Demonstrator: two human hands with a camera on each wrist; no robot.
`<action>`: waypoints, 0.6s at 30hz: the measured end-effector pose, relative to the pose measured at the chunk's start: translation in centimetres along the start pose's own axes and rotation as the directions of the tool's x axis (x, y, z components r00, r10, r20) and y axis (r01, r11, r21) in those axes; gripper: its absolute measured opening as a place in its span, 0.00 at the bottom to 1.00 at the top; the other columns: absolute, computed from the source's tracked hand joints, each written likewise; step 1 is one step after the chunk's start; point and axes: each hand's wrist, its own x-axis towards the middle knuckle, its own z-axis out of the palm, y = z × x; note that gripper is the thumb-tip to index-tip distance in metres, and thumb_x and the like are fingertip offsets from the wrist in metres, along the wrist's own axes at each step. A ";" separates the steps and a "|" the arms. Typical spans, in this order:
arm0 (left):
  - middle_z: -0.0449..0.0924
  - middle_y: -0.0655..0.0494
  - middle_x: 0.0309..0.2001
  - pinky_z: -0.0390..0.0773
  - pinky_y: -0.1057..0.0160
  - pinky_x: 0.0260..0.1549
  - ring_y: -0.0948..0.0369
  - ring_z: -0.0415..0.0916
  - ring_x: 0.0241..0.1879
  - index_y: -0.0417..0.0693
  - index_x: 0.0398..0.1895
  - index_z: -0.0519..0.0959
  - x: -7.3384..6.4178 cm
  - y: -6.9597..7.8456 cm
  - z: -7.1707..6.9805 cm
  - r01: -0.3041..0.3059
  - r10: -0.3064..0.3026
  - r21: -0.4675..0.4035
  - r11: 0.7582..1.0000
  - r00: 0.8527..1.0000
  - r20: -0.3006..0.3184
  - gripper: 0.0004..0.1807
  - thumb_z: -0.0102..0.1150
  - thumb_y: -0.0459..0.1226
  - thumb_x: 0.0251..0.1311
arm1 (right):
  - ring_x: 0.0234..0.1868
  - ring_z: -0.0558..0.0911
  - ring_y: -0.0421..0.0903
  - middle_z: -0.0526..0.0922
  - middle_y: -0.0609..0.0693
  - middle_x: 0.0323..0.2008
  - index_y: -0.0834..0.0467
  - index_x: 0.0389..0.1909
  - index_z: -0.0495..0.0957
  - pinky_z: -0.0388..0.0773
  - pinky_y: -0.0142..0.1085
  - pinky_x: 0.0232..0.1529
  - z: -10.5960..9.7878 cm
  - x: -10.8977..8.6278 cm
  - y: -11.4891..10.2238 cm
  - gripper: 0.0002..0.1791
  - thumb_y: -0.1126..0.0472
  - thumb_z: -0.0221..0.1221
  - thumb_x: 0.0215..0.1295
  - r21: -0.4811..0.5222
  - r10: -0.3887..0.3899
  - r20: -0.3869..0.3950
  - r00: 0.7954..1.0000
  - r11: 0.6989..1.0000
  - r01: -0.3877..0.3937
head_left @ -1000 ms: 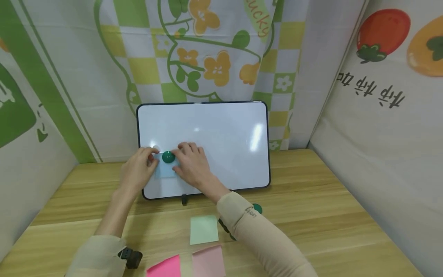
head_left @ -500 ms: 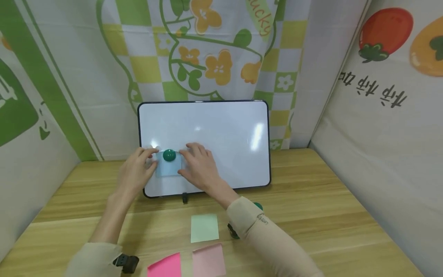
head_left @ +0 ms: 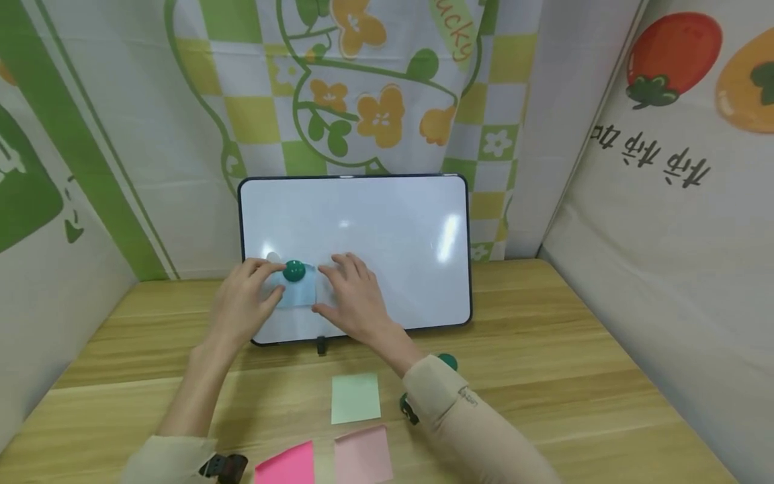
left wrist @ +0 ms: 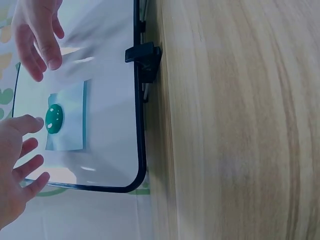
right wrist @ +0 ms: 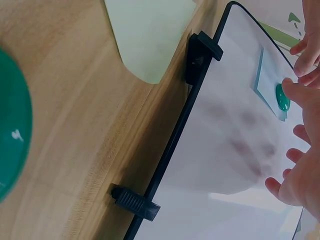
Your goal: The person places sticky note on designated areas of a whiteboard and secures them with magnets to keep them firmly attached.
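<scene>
A light blue sticky note (head_left: 302, 296) lies on the lower left of the whiteboard (head_left: 393, 255), under a round green magnet (head_left: 293, 271). My left hand (head_left: 244, 296) is at the note's left side, its index fingertip close to the magnet; whether it touches, I cannot tell. My right hand (head_left: 353, 289) hovers by the note's right edge with fingers spread and holds nothing. In the left wrist view, the magnet (left wrist: 54, 119) sits near the note's upper edge, and the left fingers (left wrist: 27, 125) look relaxed and grip nothing.
Black feet (head_left: 322, 346) prop the board on the wooden table (head_left: 544, 376). In front lie a pale green note (head_left: 355, 398), a bright pink note (head_left: 287, 465) and a light pink note (head_left: 364, 456). Another green magnet (head_left: 447, 361) rests near the right sleeve (head_left: 435, 383).
My right hand has drawn back rightward from the magnet, uncovering the blue note's right edge. My left hand has shifted slightly right, its index fingertip now nearer the magnet.
</scene>
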 end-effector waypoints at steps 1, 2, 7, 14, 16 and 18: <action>0.78 0.39 0.50 0.78 0.42 0.43 0.42 0.76 0.47 0.42 0.51 0.81 0.0 0.1 0.0 -0.003 0.003 -0.001 1.000 1.000 0.005 0.19 0.69 0.32 0.55 | 0.73 0.63 0.55 0.66 0.53 0.70 0.50 0.66 0.71 0.71 0.49 0.65 0.0 -0.1 0.1 0.39 0.37 0.67 0.57 -0.002 0.002 -0.002 1.000 1.000 -0.002; 0.78 0.39 0.50 0.78 0.43 0.43 0.42 0.76 0.47 0.42 0.52 0.81 0.0 0.2 -0.1 -0.007 0.007 -0.001 1.000 1.000 0.010 0.19 0.69 0.32 0.55 | 0.73 0.63 0.55 0.67 0.53 0.70 0.50 0.67 0.71 0.71 0.49 0.65 0.0 -0.2 0.1 0.39 0.37 0.67 0.57 -0.001 0.005 -0.003 1.000 1.000 -0.005; 0.78 0.41 0.52 0.78 0.43 0.45 0.43 0.76 0.48 0.42 0.53 0.80 -0.2 0.6 -0.2 -0.024 0.023 0.003 1.000 0.999 0.046 0.19 0.69 0.33 0.57 | 0.73 0.63 0.54 0.67 0.54 0.70 0.52 0.67 0.71 0.70 0.50 0.66 -0.1 -0.8 0.6 0.40 0.38 0.67 0.58 0.024 0.025 0.006 1.000 0.999 -0.025; 0.78 0.42 0.52 0.78 0.42 0.48 0.42 0.76 0.50 0.43 0.53 0.80 -0.6 1.1 0.0 -0.037 0.037 0.000 0.999 0.996 0.083 0.20 0.70 0.35 0.56 | 0.72 0.65 0.55 0.68 0.55 0.69 0.53 0.68 0.70 0.71 0.52 0.65 -0.4 -1.6 1.2 0.41 0.38 0.68 0.57 0.053 0.039 0.007 0.999 0.998 -0.040; 0.78 0.43 0.52 0.77 0.42 0.48 0.42 0.77 0.50 0.43 0.53 0.80 -0.7 1.1 0.1 -0.044 0.044 0.002 0.999 0.996 0.082 0.21 0.71 0.35 0.55 | 0.72 0.65 0.55 0.69 0.55 0.69 0.53 0.68 0.70 0.71 0.52 0.65 -0.5 -1.8 1.3 0.41 0.38 0.68 0.57 0.061 0.047 0.009 0.999 0.997 -0.048; 0.78 0.43 0.53 0.78 0.42 0.48 0.42 0.77 0.50 0.44 0.53 0.80 -0.8 1.1 0.2 -0.050 0.050 0.004 0.999 0.995 0.084 0.21 0.71 0.36 0.55 | 0.71 0.66 0.55 0.69 0.55 0.68 0.54 0.67 0.71 0.71 0.52 0.65 -0.5 -2.1 1.4 0.41 0.39 0.68 0.56 0.072 0.058 0.011 0.998 0.996 -0.058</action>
